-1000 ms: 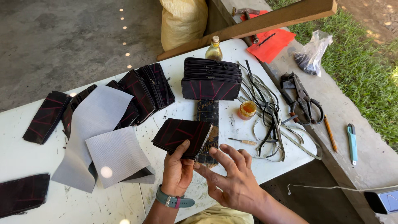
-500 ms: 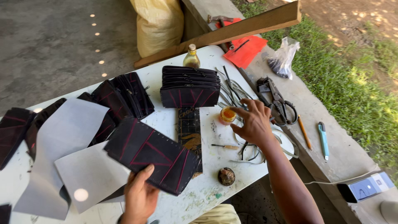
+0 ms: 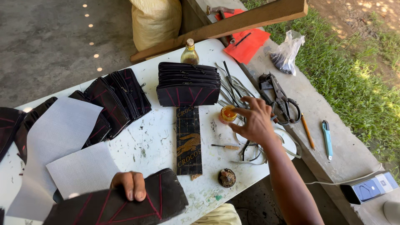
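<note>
Right hand (image 3: 254, 123) reaches out from the table's near edge, forearm running diagonally up from the lower right, palm down and fingers loosely spread; the fingertips sit at the small round jar of amber glue (image 3: 228, 113) without closing on it. Left hand (image 3: 129, 185) stays low at the near edge, fingers curled over the top of a black pouch with red stitching (image 3: 121, 206), gripping it so that it hangs partly off the table (image 3: 154, 146).

Just left of the jar, a dark printed strip (image 3: 188, 139) lies lengthwise toward the near edge, its far end under a stack of black zip pouches (image 3: 188, 83). A glass bottle (image 3: 190, 53) stands behind that stack, near the far edge. Under and beyond the right hand lies a tangle of flat straps (image 3: 237, 89), crowding the right edge. A small brush (image 3: 225, 146) and a round dark knob (image 3: 227, 178) lie near the strip. The widest bare patch is the middle of the table, between the strip and the fanned pouches (image 3: 118, 100) and white mesh sheets (image 3: 62, 129) on the left side.
</note>
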